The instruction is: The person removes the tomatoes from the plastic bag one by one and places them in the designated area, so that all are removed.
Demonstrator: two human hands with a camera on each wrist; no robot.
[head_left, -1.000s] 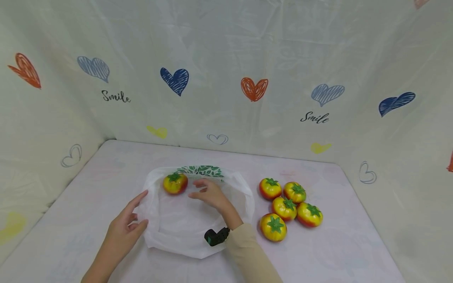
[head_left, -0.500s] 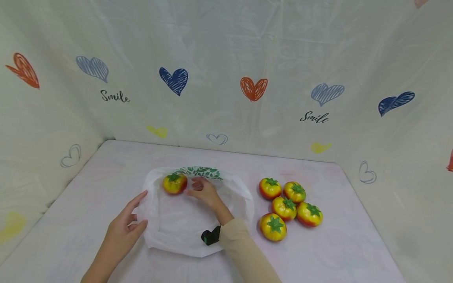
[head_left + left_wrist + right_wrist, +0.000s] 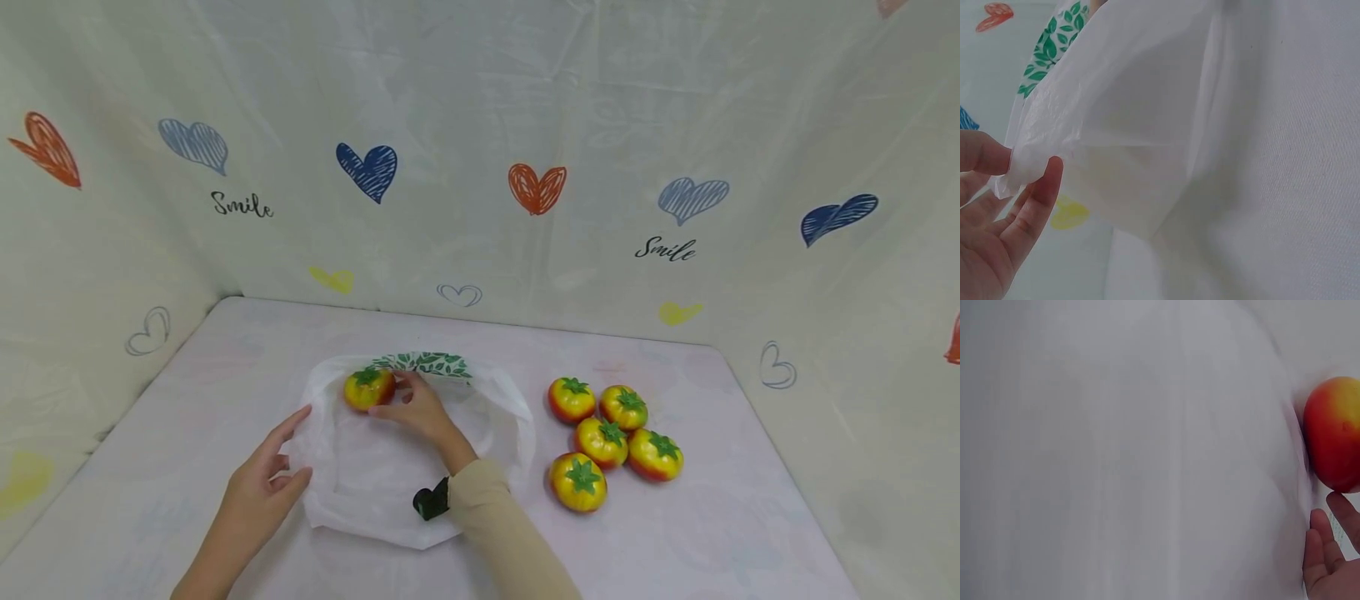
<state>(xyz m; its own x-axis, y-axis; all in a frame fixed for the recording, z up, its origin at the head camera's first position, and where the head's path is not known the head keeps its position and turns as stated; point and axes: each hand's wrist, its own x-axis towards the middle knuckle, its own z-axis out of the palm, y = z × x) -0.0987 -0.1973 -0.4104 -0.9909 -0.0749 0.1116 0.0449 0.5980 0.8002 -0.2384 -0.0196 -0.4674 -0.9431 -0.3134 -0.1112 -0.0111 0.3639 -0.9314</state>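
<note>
A white plastic bag (image 3: 397,467) with a green leaf print lies wide open on the table. In it, toward the back left, sits a yellow-red tomato (image 3: 364,390) with a green star-shaped top. My right hand (image 3: 420,417) reaches over the bag to the tomato's right side. Its thumb and fingertips are spread right at the fruit, and in the right wrist view one fingertip (image 3: 1336,499) meets its lower edge. At the bag's left side, my left hand (image 3: 262,487) holds the rim between thumb and fingers; the left wrist view shows the folded plastic (image 3: 1029,169) there.
Several more tomatoes (image 3: 602,442) stand in a cluster on the table right of the bag. A dark camera (image 3: 431,502) is worn at the right wrist. A pale curtain (image 3: 465,100) with printed hearts rises behind the white table (image 3: 712,533).
My right hand has moved left across the bag, from a gap beside the tomato to its right side. The left hand has stayed at the bag's rim.
</note>
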